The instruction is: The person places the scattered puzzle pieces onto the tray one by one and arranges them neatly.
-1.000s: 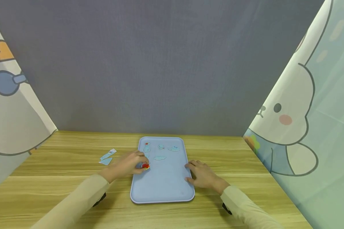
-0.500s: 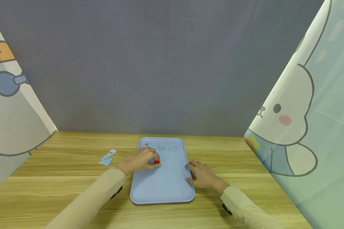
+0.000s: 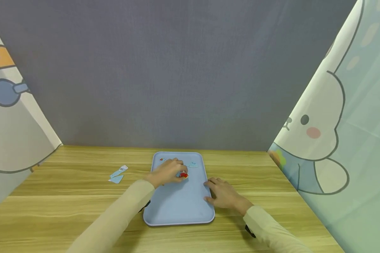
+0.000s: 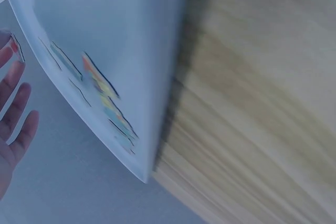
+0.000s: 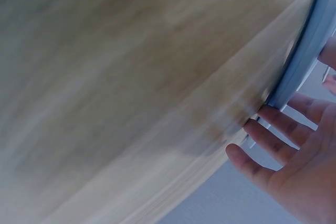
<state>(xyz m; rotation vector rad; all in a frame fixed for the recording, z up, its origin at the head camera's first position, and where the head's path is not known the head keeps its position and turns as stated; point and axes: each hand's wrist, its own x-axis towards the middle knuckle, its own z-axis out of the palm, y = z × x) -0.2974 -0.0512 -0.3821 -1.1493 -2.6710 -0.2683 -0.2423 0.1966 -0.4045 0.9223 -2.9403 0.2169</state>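
Note:
My left hand pinches a small flat puzzle piece with a red patch between thumb and fingers. It is over the upper middle of a light blue tray. In the left wrist view the hand shows at the left edge, with the piece at its fingertips. Light blue pieces lie toward the tray's far end, among them a piece at the right; the left hand hides others. My right hand rests at the tray's right rim, fingers spread loosely, holding nothing.
Left of the tray, two pale blue pieces, a strip and a triangular one, lie on the wooden table. A grey panel rises behind the table. Patterned cloth hangs at both sides.
My left hand has moved right and slightly away across the tray, carrying the red-patched puzzle piece. It uncovers the tray's left side. My right hand stays at the right rim.

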